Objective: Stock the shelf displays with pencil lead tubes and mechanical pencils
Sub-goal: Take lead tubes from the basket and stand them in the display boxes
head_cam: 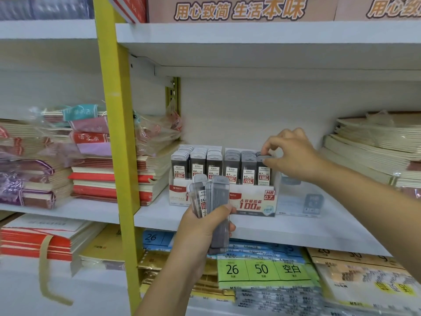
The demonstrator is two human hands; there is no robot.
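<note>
Two white display boxes stand side by side on the middle shelf, the left one (176, 197) marked 0.5 and the right one (252, 205) marked HB 0.7. Both hold rows of upright grey lead tubes (214, 166). My left hand (200, 226) grips a bundle of several grey lead tubes (216, 195) upright in front of the boxes. My right hand (289, 153) reaches from the right and pinches the cap of the front tube (263, 172) in the rightmost column of the 0.7 box.
A clear acrylic display (300, 201) sits right of the boxes. Stacks of notebooks (369, 149) fill the shelf's right end, more notebooks (109, 176) lie left beyond a yellow upright post (118, 124). Paper packs (262, 270) lie on the shelf below.
</note>
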